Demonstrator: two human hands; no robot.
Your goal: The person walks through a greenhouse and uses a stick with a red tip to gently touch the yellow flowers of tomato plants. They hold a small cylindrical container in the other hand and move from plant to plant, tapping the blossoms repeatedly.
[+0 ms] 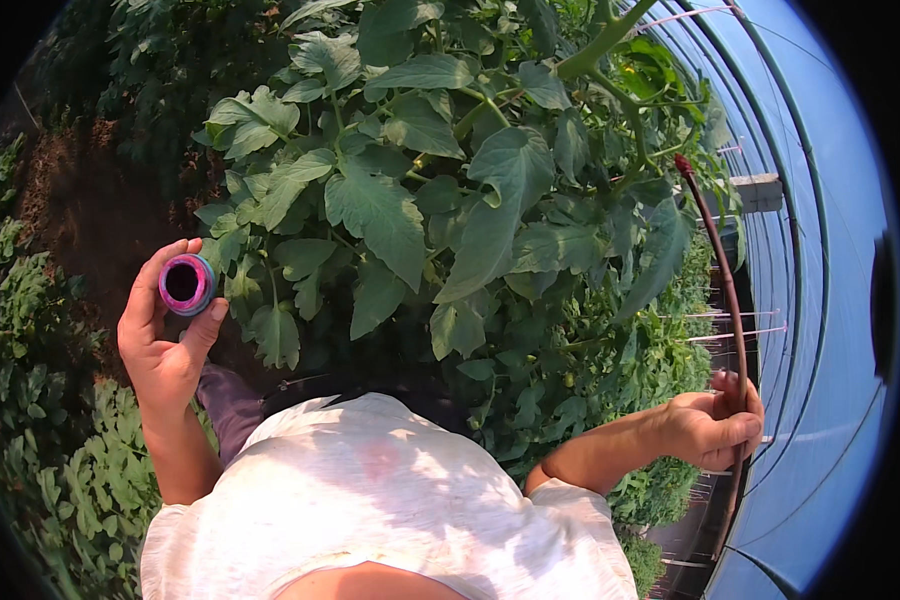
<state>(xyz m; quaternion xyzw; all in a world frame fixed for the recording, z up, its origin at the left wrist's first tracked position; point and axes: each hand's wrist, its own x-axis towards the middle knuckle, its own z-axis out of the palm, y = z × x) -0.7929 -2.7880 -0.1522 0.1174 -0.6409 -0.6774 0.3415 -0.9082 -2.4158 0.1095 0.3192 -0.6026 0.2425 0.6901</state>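
Note:
At the left of the head view, my left hand point(166, 337) holds a small open container point(208, 279) with a pink-stained rim and dark inside. On the right, my right hand point(720, 429) grips a long thin brown stick point(727, 292). The stick's dark red tip point(683, 163) is up beside a thick green stem point(634, 124) of a tomato plant; whether they touch I cannot tell. Broad tomato leaves point(379, 221) spread between my two hands, and some leaves lie close to the container.
Greenhouse hoops point(806, 165) and blue-looking film curve along the right side. A grey beam end point(757, 193) stands behind the stick. More tomato foliage point(15, 300) grows at the far left, beside brown soil point(82, 187). Several thin pinkish rods jut out at right.

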